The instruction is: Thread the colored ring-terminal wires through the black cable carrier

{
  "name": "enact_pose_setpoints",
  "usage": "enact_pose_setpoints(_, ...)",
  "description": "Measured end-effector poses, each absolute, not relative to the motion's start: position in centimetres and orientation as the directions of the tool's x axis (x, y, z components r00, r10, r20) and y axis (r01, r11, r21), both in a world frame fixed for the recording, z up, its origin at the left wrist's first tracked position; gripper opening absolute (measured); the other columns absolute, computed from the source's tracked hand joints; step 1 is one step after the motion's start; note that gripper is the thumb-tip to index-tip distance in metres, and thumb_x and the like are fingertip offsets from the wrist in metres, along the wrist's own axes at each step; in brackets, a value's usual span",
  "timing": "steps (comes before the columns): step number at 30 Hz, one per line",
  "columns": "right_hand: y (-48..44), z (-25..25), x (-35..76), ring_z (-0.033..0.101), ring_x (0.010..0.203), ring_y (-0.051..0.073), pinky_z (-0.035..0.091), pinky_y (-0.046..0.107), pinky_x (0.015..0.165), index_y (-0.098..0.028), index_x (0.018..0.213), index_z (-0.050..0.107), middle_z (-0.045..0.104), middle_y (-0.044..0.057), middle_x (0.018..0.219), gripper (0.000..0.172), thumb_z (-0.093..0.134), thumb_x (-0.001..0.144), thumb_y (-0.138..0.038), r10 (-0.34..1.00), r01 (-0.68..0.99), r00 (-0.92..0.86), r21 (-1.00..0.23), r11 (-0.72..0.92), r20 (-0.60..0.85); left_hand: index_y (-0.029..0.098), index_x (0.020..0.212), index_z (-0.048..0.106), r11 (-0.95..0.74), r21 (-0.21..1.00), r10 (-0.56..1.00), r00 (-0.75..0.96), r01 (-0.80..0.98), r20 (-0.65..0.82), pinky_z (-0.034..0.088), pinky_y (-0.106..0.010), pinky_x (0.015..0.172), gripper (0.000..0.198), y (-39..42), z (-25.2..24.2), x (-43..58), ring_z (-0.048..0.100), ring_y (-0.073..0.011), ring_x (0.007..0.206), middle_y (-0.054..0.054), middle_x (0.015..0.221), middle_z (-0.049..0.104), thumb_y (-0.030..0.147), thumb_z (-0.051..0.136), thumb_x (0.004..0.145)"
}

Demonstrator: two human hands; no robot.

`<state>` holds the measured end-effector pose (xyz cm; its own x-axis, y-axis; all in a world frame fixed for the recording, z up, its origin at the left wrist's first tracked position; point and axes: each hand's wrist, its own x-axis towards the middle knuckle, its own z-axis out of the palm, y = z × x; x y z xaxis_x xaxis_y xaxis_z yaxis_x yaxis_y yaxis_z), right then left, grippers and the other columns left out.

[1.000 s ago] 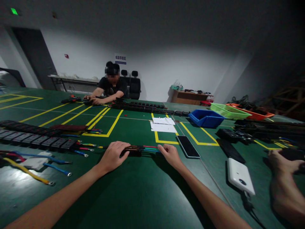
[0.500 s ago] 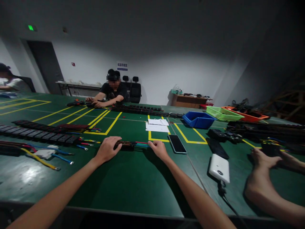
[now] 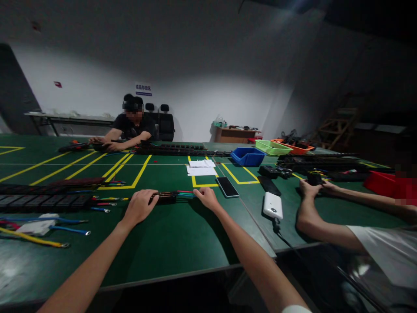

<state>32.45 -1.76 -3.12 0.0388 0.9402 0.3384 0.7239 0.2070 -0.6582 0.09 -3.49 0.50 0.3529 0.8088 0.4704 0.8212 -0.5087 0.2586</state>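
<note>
In front of me on the green table [image 3: 156, 243] lies a short black cable chain [image 3: 167, 198] with coloured cables inside it. My left hand [image 3: 140, 204] is closed round its left end, thumb on the near side. Red, green and blue cables [image 3: 185, 194] come out of its right end. My right hand [image 3: 206, 198] pinches those cables, its fingers closed. To the left lie longer black cable chains [image 3: 48, 202], with lugged cable ends pointing my way. A phone [image 3: 227, 187] rests just right of my right hand.
White papers [image 3: 202, 167] lie beyond my hands. At the right are a white power bank [image 3: 273, 206] with a cord, a blue bin [image 3: 247, 157], a green basket [image 3: 273, 148] and an orange one [image 3: 291, 148]. A co-worker's hands [image 3: 312, 188] hold a black part; another person [image 3: 130, 126] sits opposite.
My view has turned to the right, so more of the co-worker beside me and a red bin show. Both my hands keep their hold on the chain and cables.
</note>
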Motion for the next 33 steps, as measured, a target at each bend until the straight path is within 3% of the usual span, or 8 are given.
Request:
enact_pose_setpoints(14,-4.3,-2.2,31.8,0.042,0.054,0.012,0.024,0.025,0.054,-0.021,0.054,0.044,0.044,-0.002,0.053,0.052,0.052,0.092,-0.055,0.922,0.679,0.1,-0.702,0.212,0.375,0.018,0.097,0.069,-0.461,0.27,0.834,0.309,0.845,0.457,0.053,-0.052,0.091,0.045,-5.0,1.3,1.0,0.068,-0.0302,0.093,-0.015,0.097,0.074,0.049,0.036,0.101)
enact_pose_setpoints(33,-3.8,-2.4,31.5,0.046,0.056,0.013,0.023,0.026,0.054,-0.02,0.053,0.049,0.048,-0.001,0.054,0.053,0.056,0.091,-0.057,0.925,0.703,0.131,-0.691,0.168,0.358,0.018,0.101,0.068,-0.43,0.222,0.834,0.291,0.875,0.468,0.049,-0.053,0.094,0.043,-4.8,0.8,0.9,0.066,-0.0314,0.097,-0.015,0.099,0.074,0.048,0.037,0.101)
